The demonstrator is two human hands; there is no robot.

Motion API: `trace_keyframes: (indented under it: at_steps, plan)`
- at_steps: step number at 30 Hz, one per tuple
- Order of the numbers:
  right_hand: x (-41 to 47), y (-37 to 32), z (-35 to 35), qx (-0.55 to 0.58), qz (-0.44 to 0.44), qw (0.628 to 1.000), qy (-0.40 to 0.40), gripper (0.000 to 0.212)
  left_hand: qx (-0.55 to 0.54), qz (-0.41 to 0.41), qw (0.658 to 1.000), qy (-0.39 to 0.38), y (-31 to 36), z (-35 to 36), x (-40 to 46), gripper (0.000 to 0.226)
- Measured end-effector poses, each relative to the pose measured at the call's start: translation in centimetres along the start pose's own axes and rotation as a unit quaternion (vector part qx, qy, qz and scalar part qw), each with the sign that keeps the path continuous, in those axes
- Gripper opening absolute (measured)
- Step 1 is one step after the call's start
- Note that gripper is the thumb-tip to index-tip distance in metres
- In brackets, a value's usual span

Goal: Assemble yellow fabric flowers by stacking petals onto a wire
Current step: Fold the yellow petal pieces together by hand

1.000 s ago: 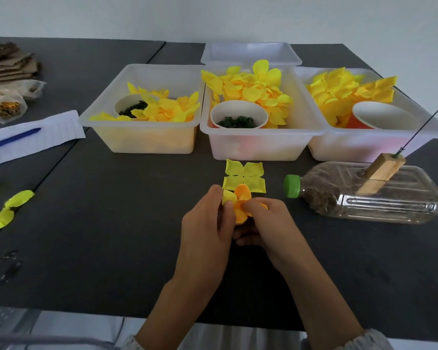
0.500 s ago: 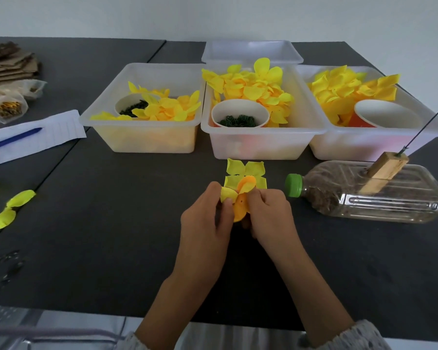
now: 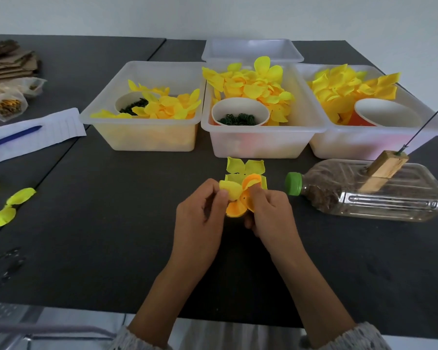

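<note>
Petals (image 3: 238, 198), yellow and orange, are pinched between left hand (image 3: 200, 218) and right hand (image 3: 268, 213) above the bench (image 3: 86, 248); each grip is closed on them. Separating appears in hand; threading onto the wire (image 3: 425, 127) is judged next, needing centred holes.

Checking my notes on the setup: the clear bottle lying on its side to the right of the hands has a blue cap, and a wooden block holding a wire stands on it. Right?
Not quite: the head view shows the cap is green, not blue. The rest holds: the clear bottle lies on its side to the right of the hands, and the wooden block holding a wire stands on it.
</note>
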State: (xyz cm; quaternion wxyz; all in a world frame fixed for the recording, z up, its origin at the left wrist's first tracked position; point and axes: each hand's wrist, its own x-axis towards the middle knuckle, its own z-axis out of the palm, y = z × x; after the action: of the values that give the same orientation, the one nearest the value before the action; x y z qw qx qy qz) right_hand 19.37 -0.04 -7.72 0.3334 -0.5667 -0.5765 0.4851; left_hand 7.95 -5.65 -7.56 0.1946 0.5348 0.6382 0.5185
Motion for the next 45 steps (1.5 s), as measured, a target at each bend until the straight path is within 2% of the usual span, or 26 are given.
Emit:
trace_keyframes:
  at_steps: [4, 8, 11, 14, 16, 18, 23, 28, 38, 40, 43, 45]
  plan:
    - [0.0, 0.5, -0.4, 0.030, -0.024, 0.999, -0.026, 0.047, -0.052, 0.086, 0.994, 0.034, 0.7, -0.5, -0.6, 0.028]
    - [0.1, 0.7, -0.8, 0.068, -0.024, 0.996, -0.042, 0.034, -0.009, 0.115, 0.989, 0.089, 2.0, -0.4, -1.2, 0.023]
    - [-0.1, 0.8, -1.1, 0.127, -0.045, 0.989, -0.062, 0.026, 0.020, 0.062, 0.994, 0.091, 2.8, 0.1, -1.7, 0.020]
    - [-0.3, 0.8, -1.5, 0.175, -0.092, 0.976, -0.086, 0.019, 0.023, -0.015, 0.999, 0.029, 3.2, 0.7, -2.3, 0.020]
    - [-0.3, 1.0, -1.7, 0.186, -0.109, 0.972, -0.095, 0.019, 0.037, -0.027, 0.999, 0.003, 3.4, 1.1, -2.8, 0.022]
    - [-0.3, 1.1, -2.0, 0.164, -0.122, 0.974, -0.094, 0.018, 0.053, -0.042, 0.998, -0.008, 3.3, 1.5, -3.1, 0.027]
    - [0.3, 1.2, -2.5, 0.027, -0.166, 0.981, -0.092, 0.017, 0.097, -0.092, 0.991, -0.017, 2.8, 1.5, -3.4, 0.030]
    - [0.2, 1.3, -1.8, -0.013, -0.210, 0.974, -0.086, 0.022, 0.071, -0.115, 0.991, -0.021, 2.6, 1.6, -3.5, 0.026]
    - [0.8, 1.3, -1.5, -0.052, -0.130, 0.986, -0.092, 0.032, 0.013, -0.130, 0.991, -0.030, 1.9, 1.9, -3.0, 0.024]
    - [0.5, 1.3, -1.1, -0.087, -0.148, 0.983, -0.059, 0.033, 0.020, -0.149, 0.987, -0.050, 1.5, 1.4, -2.3, 0.025]
    - [0.0, 1.5, -0.3, -0.127, -0.192, 0.973, -0.004, 0.036, 0.033, -0.195, 0.973, -0.120, 1.4, -0.2, 0.0, 0.028]
    - [-0.2, 1.6, 0.1, -0.170, -0.204, 0.964, 0.004, 0.034, 0.053, -0.201, 0.965, -0.162, 1.7, -1.3, 1.3, 0.035]
